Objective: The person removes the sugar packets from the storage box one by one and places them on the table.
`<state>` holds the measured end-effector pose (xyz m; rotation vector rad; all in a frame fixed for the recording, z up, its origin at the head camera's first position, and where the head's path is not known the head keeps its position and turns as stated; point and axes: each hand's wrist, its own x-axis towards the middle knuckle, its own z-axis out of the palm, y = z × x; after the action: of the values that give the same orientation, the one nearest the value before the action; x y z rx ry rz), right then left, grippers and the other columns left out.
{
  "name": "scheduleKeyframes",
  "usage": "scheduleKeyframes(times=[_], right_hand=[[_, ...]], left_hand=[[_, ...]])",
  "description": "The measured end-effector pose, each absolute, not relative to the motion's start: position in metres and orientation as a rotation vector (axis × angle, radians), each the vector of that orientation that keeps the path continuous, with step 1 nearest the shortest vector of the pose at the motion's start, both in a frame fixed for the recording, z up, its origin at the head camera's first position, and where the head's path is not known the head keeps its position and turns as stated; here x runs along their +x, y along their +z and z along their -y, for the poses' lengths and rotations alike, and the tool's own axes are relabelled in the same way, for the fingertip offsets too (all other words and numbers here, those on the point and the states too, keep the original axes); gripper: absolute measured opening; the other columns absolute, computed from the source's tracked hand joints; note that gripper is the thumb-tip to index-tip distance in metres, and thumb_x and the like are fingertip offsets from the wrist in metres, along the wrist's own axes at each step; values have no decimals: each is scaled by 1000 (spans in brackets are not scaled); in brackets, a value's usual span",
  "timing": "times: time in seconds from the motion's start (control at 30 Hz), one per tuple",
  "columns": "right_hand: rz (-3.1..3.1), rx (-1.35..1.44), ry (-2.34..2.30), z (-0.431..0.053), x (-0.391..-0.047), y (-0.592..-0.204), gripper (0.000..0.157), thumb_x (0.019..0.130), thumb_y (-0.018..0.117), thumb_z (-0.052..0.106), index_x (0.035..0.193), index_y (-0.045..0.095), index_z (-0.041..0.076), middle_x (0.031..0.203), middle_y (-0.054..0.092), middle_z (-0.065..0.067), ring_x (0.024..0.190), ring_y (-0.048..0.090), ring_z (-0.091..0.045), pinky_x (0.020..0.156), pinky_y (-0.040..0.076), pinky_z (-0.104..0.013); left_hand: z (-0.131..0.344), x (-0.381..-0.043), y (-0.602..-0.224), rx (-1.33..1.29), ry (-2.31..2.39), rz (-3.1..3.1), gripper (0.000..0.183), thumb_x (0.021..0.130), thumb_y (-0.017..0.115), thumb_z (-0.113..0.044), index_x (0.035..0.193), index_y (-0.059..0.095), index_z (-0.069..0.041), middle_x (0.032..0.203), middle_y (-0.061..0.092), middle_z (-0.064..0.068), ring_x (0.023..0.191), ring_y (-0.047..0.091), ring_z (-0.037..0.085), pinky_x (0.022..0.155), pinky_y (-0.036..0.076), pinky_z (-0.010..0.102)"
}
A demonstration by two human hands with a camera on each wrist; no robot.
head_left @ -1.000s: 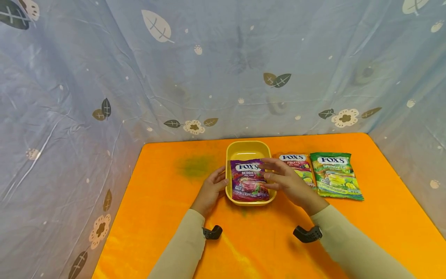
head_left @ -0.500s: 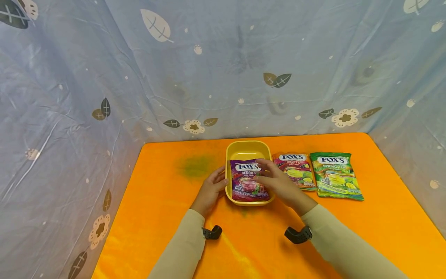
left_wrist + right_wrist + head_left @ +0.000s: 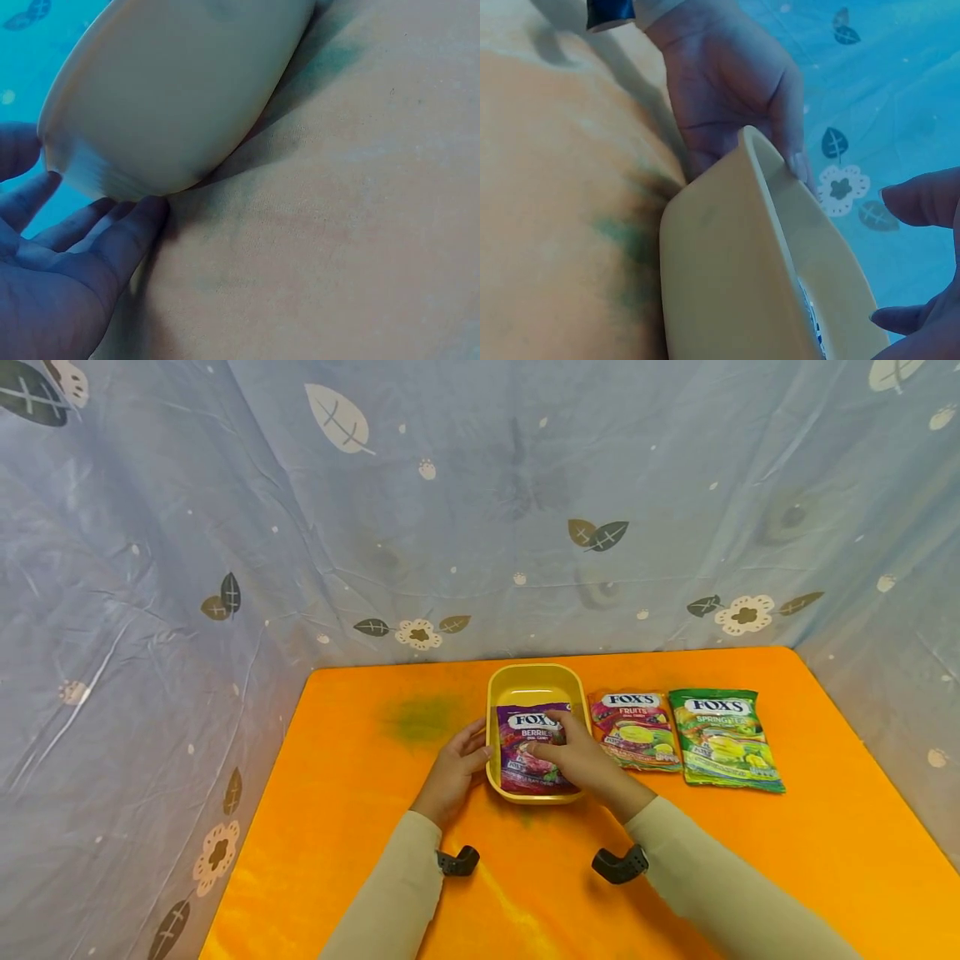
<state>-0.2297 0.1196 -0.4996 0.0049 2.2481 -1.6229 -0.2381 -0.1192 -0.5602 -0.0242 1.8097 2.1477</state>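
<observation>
A yellow plastic tub (image 3: 536, 675) holds a purple bag of Fox's Berries candy (image 3: 517, 768), lying flat with its label up. My left hand (image 3: 452, 772) holds the tub's left side, thumb at the rim and fingertips against the outer wall, as the left wrist view (image 3: 67, 285) of that hand shows. Over the right part of the candy bag reaches my right hand (image 3: 581, 756), its thumb and forefinger spread and overlapping the label. In the right wrist view, the right hand's fingers (image 3: 922, 199) stand apart above the tub's opening.
To the tub's right lie an orange bag of Fox's Fruits candy (image 3: 636, 735) and a green bag of Fox's Spring Tea candy (image 3: 726, 743), side by side. An orange cloth (image 3: 360, 793) covers the table. Patterned grey-blue curtains (image 3: 487, 485) rise behind and at the sides.
My right hand has moved left, further over the purple candy bag, uncovering the Fruits bag. The left hand and the tub have stayed in place.
</observation>
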Motion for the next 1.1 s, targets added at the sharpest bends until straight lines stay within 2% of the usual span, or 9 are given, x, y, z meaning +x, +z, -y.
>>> scheduleKeyframes(times=[0.33,0.5,0.83,0.97,1.1], right_hand=[[-2269,89,-1595,-116,-233,-498,87,102,76,28,168,26,3,167,33,-28,152,34,-52,122,29,-68],[-2238,163,-1622,-115,-234,-500,87,102,77,29,169,27,5,168,31,-28,152,34,-53,121,30,-68],[-2166,124,-1703,-120,-235,-507,80,105,76,23,169,30,10,165,35,-24,148,41,-47,120,36,-64],[-2179,92,-1707,-122,-234,-506,79,105,75,21,170,31,13,168,32,-22,149,39,-47,119,36,-65],[-2180,53,-1723,-124,-233,-506,77,106,74,18,170,31,14,167,33,-23,145,44,-47,117,40,-64]], left_hand=[[119,-237,-560,-18,2147,-1811,59,113,63,-14,168,44,-17,163,51,13,138,60,34,110,52,47],[119,-238,-561,-9,2154,-1808,59,112,63,-14,169,44,-16,163,50,14,138,60,35,110,52,47],[119,-238,-563,-11,2151,-1810,60,112,64,-16,168,44,-16,163,50,14,138,60,36,111,51,48],[118,-238,-564,-2,2149,-1812,60,112,64,-16,168,44,-17,163,51,14,137,61,35,110,52,47],[119,-238,-564,-4,2151,-1811,59,112,64,-15,168,44,-17,163,50,14,137,61,35,110,52,48]])
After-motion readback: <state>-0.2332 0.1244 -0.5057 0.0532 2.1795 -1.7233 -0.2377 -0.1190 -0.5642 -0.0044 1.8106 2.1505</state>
